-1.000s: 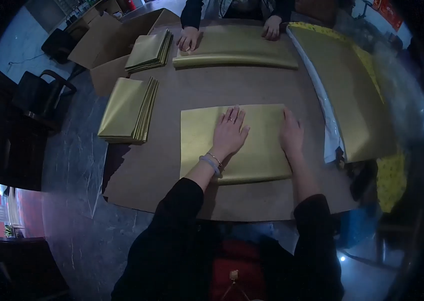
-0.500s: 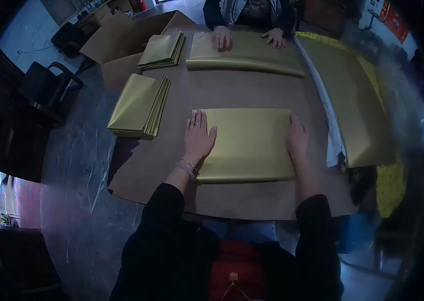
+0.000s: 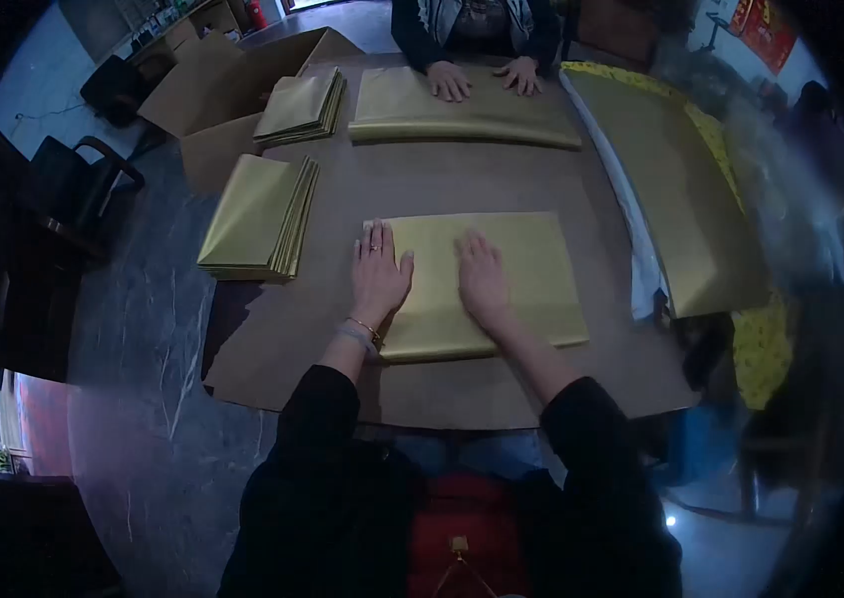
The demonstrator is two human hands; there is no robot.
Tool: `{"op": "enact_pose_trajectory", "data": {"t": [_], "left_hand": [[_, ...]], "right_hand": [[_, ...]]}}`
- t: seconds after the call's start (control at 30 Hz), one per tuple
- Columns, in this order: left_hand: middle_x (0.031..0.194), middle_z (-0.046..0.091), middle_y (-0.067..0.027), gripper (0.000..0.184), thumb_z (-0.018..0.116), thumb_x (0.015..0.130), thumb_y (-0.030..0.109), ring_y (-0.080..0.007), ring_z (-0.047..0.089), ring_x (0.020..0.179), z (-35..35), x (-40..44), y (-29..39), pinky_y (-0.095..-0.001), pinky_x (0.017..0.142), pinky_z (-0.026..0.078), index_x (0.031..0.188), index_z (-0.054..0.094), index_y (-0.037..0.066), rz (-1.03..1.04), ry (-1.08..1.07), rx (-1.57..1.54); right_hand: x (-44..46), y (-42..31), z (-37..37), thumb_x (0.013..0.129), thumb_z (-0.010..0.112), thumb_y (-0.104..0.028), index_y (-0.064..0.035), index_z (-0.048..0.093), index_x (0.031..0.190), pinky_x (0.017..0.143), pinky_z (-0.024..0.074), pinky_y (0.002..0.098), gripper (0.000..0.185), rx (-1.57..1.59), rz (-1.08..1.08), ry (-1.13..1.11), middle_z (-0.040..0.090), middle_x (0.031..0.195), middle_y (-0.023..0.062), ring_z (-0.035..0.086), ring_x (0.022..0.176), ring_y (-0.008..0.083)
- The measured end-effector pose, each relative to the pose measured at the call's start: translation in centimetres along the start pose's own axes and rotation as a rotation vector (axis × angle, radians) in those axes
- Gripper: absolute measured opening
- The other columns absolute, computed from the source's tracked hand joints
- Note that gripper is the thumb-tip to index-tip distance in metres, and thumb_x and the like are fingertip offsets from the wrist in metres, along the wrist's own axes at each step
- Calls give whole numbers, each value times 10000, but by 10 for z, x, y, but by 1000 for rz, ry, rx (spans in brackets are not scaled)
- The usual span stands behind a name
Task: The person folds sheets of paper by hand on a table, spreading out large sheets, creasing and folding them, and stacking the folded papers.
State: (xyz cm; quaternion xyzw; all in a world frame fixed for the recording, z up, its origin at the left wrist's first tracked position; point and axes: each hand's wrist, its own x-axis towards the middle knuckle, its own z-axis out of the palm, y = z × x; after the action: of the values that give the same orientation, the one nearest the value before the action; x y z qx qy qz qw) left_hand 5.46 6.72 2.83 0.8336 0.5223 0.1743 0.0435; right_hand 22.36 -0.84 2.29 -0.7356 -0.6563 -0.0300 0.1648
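A folded sheet of gold paper lies in front of me on the brown cardboard table covering. My left hand rests flat on its left edge, fingers stretched out and pointing away from me. Near the middle of the same sheet, my right hand lies palm down with its fingers extended, slightly blurred. Neither hand grips anything. A bracelet and a band circle my left wrist.
Two stacks of folded gold paper, a near stack and a far stack, stand at the left. Across the table a person's hands press another gold sheet. Large gold sheets lie right. Behind the stacks is an open cardboard box.
My right hand has moved left from the sheet's right edge to its middle. My left hand stays on the left edge. The other person's hands have shifted closer together on their sheet.
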Motion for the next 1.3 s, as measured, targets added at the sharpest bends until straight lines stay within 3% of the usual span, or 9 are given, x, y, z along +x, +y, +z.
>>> {"op": "enact_pose_trajectory", "data": {"t": [0.1, 0.23, 0.63, 0.73, 0.83, 0.9, 1.0, 1.1, 1.3], "left_hand": [[1481, 291, -169, 648, 407, 927, 406, -299, 246, 1386, -1, 0, 0, -447, 1129, 188, 1413, 302, -10, 3, 3, -2], [1472, 302, -175, 642, 415, 922, 397, -309, 259, 1376, 1, 0, -1, -448, 1129, 188, 1400, 315, -19, 21, 30, -3], [1468, 298, -196, 618, 415, 931, 357, -322, 244, 1383, -1, -2, -1, -447, 1131, 200, 1399, 309, -32, 30, 37, 38], [1455, 317, -201, 550, 402, 941, 279, -311, 261, 1378, -5, -3, 9, -423, 1141, 179, 1383, 334, -41, 209, 147, 265], [1415, 370, -214, 500, 419, 918, 193, -314, 297, 1358, -10, -1, 39, -408, 1131, 201, 1353, 367, -47, 403, 29, 171], [1343, 436, -235, 516, 493, 846, 185, -335, 351, 1314, -8, -16, 72, -413, 1080, 284, 1299, 407, -47, 548, -11, 194], [1381, 389, -240, 564, 500, 878, 264, -333, 337, 1323, 21, -44, 116, -425, 1078, 287, 1332, 378, -47, 503, -10, 116], [1403, 363, -228, 628, 482, 910, 425, -337, 334, 1319, 35, -60, 139, -467, 1071, 278, 1328, 396, -36, 347, 74, -197], [1431, 332, -219, 608, 467, 913, 412, -345, 305, 1337, 16, -66, 95, -470, 1085, 258, 1361, 389, 9, 258, -20, -135]], "right_hand": [[-4, -45, 7, 922, 389, -158, -85, 400, 1369, 1105, 239, 470, 452, 105, -112, -68, 341, 1461, 143, 312, 1360, 281], [-18, -39, -1, 958, 367, -282, -120, 368, 1397, 1111, 227, 469, 468, 137, -147, -64, 323, 1477, 102, 315, 1359, 247], [-60, 104, -38, 968, 371, -342, -47, 351, 1396, 1118, 220, 465, 520, -10, 87, -28, 321, 1471, 126, 279, 1370, 273], [-61, 106, -38, 971, 346, -348, -45, 334, 1405, 1128, 212, 447, 529, -4, 118, -38, 298, 1486, 120, 260, 1381, 268], [-60, 103, -41, 967, 356, -326, -31, 338, 1399, 1125, 219, 451, 523, -28, 119, -33, 339, 1459, 136, 295, 1364, 282], [-62, 103, -37, 963, 366, -319, -29, 344, 1394, 1121, 227, 455, 520, -39, 100, -8, 348, 1453, 140, 302, 1360, 284], [-60, 106, -37, 953, 395, -304, -28, 357, 1385, 1106, 248, 462, 514, -25, 87, 10, 360, 1443, 145, 320, 1347, 286], [-62, 109, -32, 957, 402, -306, -26, 383, 1368, 1091, 267, 466, 498, -25, 64, 61, 399, 1415, 153, 361, 1318, 301], [-63, 105, -38, 965, 379, -306, -26, 374, 1376, 1096, 260, 463, 497, -38, 72, 44, 401, 1417, 141, 349, 1331, 292]]}}
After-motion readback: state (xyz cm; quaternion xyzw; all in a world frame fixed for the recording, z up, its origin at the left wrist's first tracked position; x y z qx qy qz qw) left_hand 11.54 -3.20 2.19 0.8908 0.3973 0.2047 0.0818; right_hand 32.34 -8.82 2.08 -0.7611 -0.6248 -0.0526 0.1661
